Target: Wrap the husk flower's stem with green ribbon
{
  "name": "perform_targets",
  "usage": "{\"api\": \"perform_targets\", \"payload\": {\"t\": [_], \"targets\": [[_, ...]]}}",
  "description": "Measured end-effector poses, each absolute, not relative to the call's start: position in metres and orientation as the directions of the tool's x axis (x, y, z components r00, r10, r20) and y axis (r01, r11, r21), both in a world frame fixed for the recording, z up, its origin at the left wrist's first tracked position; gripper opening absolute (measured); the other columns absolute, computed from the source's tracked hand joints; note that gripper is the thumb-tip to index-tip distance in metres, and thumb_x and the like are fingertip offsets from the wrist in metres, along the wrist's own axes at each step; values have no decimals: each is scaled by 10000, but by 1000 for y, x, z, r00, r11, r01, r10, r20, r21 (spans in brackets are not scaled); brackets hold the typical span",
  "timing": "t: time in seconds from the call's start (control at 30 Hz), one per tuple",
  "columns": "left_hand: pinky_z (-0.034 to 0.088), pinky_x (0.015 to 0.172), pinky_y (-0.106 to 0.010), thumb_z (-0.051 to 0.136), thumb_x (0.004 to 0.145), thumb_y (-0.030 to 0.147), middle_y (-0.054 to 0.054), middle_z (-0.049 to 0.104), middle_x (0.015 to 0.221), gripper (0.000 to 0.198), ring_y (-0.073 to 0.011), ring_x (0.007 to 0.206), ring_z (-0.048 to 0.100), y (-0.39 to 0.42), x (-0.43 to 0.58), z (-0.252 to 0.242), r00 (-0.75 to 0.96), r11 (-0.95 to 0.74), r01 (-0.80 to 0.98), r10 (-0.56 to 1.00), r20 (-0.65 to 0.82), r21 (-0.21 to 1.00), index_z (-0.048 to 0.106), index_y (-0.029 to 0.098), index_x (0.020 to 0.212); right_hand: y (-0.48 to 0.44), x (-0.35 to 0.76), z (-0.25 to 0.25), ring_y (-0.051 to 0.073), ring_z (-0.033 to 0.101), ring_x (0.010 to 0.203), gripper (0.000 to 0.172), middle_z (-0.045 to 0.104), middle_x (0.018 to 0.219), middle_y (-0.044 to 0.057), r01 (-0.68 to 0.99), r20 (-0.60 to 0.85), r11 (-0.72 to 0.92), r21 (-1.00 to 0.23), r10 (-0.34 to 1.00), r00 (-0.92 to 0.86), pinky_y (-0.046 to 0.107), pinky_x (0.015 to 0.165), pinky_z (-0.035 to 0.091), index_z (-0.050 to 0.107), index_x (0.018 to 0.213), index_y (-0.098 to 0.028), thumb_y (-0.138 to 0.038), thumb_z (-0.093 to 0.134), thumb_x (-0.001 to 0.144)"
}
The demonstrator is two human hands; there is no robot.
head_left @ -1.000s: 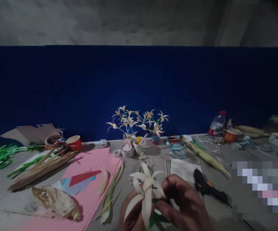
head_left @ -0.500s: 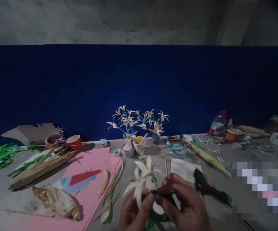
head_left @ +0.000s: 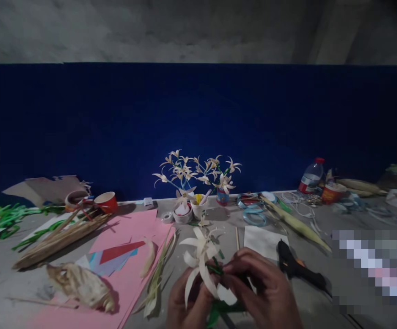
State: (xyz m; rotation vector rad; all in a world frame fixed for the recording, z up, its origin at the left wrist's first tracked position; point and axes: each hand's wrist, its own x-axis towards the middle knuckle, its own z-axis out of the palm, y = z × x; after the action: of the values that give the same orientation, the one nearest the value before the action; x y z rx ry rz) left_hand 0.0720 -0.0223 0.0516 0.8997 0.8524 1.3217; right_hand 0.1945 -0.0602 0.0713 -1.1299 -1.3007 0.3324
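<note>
My left hand (head_left: 192,299) is closed around a cream-white flower with long curling petals (head_left: 203,267), seemingly made of dried husk. Close beside it, my right hand (head_left: 267,290) pinches a dark green strip (head_left: 215,268) at the flower's base; its fingertips almost meet those of the left. Whether the strip is tape or a wrapped stem, I cannot tell. Below the hands lies something green (head_left: 214,316) next to a white piece (head_left: 227,294), both partly hidden.
Finished flowers (head_left: 184,171) stand in small cups at the back. Pink paper (head_left: 126,230) and a dried husk (head_left: 82,285) lie left. A black glue gun (head_left: 299,269), white paper (head_left: 265,240) and a bottle (head_left: 311,177) are on the right. A pixelated patch covers the lower right.
The flower has turned and tilted in my left hand, so its petals now hang further down and more green shows at its base. Both hands stay in nearly the same place.
</note>
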Motion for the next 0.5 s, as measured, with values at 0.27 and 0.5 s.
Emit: {"api": "perform_targets", "payload": {"t": [0.27,0.5], "targets": [[571,665,-253,892,461,518,-62,811,777,439,-255,767,735,-22,74,38,-29,89,-381,994,-108,920,797,205,754,-65,193,73,145,631,639,97,652,701,-9,343,558,453,-823,759,336,198,584,494,685,742,-236,-164,710,802],[576,708,-252,875,515,506,-67,808,770,403,-252,767,739,-23,74,41,-18,29,-362,999,-38,932,796,199,764,-67,194,76,129,602,649,117,605,722,-16,408,584,455,-791,760,285,189,592,468,635,742,-228,-168,664,838]]}}
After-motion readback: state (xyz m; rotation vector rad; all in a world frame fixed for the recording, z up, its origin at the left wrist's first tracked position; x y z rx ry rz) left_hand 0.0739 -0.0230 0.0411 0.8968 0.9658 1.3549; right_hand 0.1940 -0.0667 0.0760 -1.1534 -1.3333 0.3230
